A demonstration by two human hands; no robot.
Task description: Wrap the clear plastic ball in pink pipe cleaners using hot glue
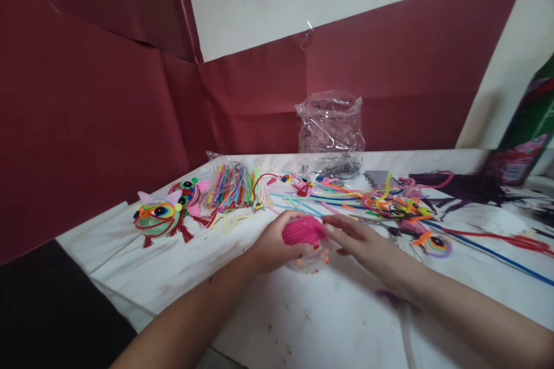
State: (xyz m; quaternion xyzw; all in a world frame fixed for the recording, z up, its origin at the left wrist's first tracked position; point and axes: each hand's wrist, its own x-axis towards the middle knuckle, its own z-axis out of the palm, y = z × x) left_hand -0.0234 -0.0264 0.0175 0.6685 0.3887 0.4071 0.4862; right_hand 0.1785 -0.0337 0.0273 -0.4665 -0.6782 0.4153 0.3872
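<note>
My left hand (pixel 272 247) is closed around a clear rounded plastic piece (pixel 306 265) with small orange and yellow bits showing at its lower part. Bright pink strands (pixel 304 232) cover its top in close rows; whether they are yarn or pipe cleaner I cannot tell. On the right side, my right hand (pixel 361 241) has its fingers stretched toward the pink strands. Its fingertips are at their edge, and whether they pinch a strand is not visible. Just beyond it lies a loose rainbow-striped eye piece (pixel 436 243).
Two colourful animal figures (pixel 156 218) stand at the left. A bag of pipe cleaners (pixel 234 187) lies behind my hands, with loose pipe cleaners (pixel 333 196) spread rightward. A clear plastic bag (pixel 331 127) leans on the back wall. Blue and red strands (pixel 497 259) lie at the right.
</note>
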